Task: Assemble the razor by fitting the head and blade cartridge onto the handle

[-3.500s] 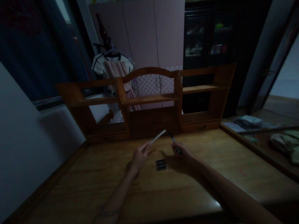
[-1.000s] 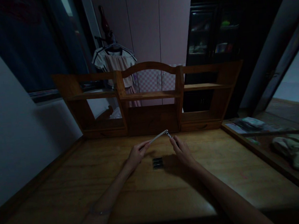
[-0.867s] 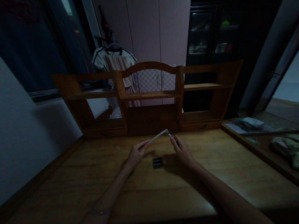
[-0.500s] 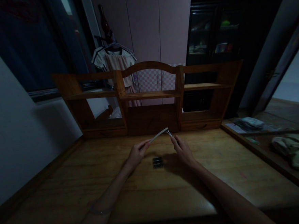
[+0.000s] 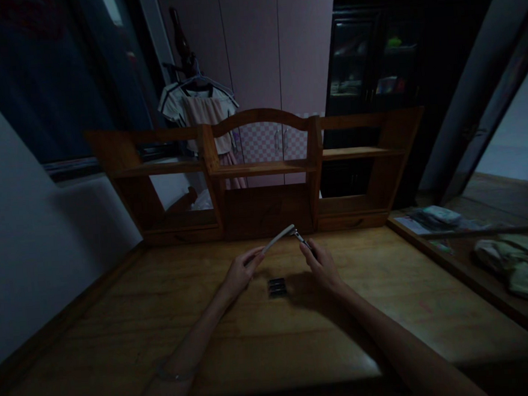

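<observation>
Grasps a thin, pale strip (image 5: 278, 238) in the left grip (image 5: 241, 272), with fingers wrapped around the near end. Points the far end up and away, over toward the right grip (image 5: 321, 265). Grasps a slim tool (image 5: 300, 239) in the right grip, with a shiny head poking out past the fingers, toward the tip of the strip. Holds the two ends close together, ahead of both grips and above the counter (image 5: 211, 346). Can't tell if touching or just very near; too dark and too small to see.

Looks to be at the step of working with the tool's head at the strip's tip. Seems to call next for a still left grip and small, slow moves of the right grip, to line up head and tip. Might slip off the tip if pushed too hard.

Has a little pack of dark pieces (image 5: 277, 287) lying on the counter, between the two grips and a bit nearer to the body, touched by neither. Faces a wooden shelf (image 5: 262, 169) past both grips. Wears a thin band (image 5: 177, 376) on the left arm, well behind the left grip
</observation>
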A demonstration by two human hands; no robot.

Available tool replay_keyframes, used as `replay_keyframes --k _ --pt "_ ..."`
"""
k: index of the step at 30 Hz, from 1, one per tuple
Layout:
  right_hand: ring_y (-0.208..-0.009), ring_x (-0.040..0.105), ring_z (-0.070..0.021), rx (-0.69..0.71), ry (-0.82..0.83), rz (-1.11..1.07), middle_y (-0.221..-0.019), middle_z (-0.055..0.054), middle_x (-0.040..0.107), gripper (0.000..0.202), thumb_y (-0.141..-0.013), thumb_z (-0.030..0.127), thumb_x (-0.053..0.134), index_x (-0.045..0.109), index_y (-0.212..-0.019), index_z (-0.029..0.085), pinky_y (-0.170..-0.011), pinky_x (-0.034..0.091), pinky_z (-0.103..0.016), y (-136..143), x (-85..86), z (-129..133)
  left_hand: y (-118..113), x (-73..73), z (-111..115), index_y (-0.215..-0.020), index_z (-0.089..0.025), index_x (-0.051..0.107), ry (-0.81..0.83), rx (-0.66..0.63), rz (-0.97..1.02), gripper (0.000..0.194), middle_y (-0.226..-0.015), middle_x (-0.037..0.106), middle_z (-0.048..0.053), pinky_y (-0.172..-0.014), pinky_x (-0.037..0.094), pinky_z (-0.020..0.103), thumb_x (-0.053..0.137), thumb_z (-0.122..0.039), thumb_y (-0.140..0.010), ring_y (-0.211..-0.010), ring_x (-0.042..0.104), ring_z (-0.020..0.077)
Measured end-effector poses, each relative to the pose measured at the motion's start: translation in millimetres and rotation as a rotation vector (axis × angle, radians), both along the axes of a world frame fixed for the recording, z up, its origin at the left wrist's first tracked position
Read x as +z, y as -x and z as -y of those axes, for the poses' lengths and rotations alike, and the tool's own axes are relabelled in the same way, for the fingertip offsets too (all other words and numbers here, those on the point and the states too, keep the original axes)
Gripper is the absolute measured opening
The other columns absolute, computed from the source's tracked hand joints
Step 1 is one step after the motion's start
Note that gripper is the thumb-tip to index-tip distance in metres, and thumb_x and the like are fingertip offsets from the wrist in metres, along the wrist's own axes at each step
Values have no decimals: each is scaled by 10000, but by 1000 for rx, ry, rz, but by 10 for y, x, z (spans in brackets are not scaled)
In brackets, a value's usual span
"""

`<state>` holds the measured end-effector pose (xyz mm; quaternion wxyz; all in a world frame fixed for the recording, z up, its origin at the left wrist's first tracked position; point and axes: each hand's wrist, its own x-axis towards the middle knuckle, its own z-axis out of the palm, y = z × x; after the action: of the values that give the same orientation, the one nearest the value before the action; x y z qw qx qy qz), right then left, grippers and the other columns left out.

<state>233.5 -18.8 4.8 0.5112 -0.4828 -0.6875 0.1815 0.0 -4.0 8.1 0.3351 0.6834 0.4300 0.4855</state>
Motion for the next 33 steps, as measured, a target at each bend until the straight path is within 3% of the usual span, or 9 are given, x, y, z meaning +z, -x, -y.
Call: replay_keyframes --k 4,6,9,13,18,24,30,33 --pt "-562 428 -122 -2 -16 -29 -618 25 453 309 -923 450 373 489 -786 198 -523 299 -231 2 18 6 26 -7 -12 -1124 -124 629 70 -15 -8 475 -578 611 2 -400 345 184 530 -462 -805 -405 459 80" --pt "-552 420 -121 -17 -10 -36 -610 28 442 313 -923 451 372 487 -778 198 -516 293 -232 3 18 -2 43 -26 -28 -1168 -127 595 82 -11 31 495 -472 504 -48 -364 283 171 512 -466 -817 -345 376 60" --pt "-546 413 -120 -10 15 -41 -604 30 431 315 -921 454 376 487 -774 198 -506 288 -231 6 4 -19 47 -64 -49 -1183 -127 579 84 -32 83 503 -453 433 -68 -367 277 160 513 -466 -817 -356 379 57" --pt "-563 419 -118 48 11 -78 -620 29 435 305 -916 448 390 471 -762 198 -514 302 -227 18 -8 -20 17 -103 -48 -1182 -135 578 129 -82 48 517 -505 479 -50 -342 260 156 519 -485 -805 -348 373 51" --pt "-541 417 -113 84 25 -119 -612 32 431 308 -923 447 371 472 -770 198 -498 301 -227 29 3 5 18 -107 -44 -1173 -148 585 145 -56 22 508 -557 527 -32 -317 250 153 516 -489 -802 -340 372 48" --pt "-545 401 -114 27 23 -142 -608 32 414 313 -924 444 368 470 -758 199 -499 296 -228 19 -27 -41 38 -121 -82 -1209 -135 562 152 -78 113 527 -451 386 -80 -344 290 153 509 -480 -814 -342 364 54" --pt "-564 413 -117 58 25 -118 -624 29 427 305 -917 441 382 482 -766 197 -508 303 -229 27 -51 -53 28 -151 -77 -1221 -139 552 170 -77 53 548 -513 506 -43 -298 248 153 493 -502 -815 -309 373 51" --pt "-561 410 -117 73 22 -119 -623 29 424 308 -922 437 374 471 -755 198 -509 300 -228 40 -45 -40 43 -136 -71 -1220 -136 555 163 -67 64 544 -477 467 -57 -300 243 150 496 -497 -816 -317 376 56"
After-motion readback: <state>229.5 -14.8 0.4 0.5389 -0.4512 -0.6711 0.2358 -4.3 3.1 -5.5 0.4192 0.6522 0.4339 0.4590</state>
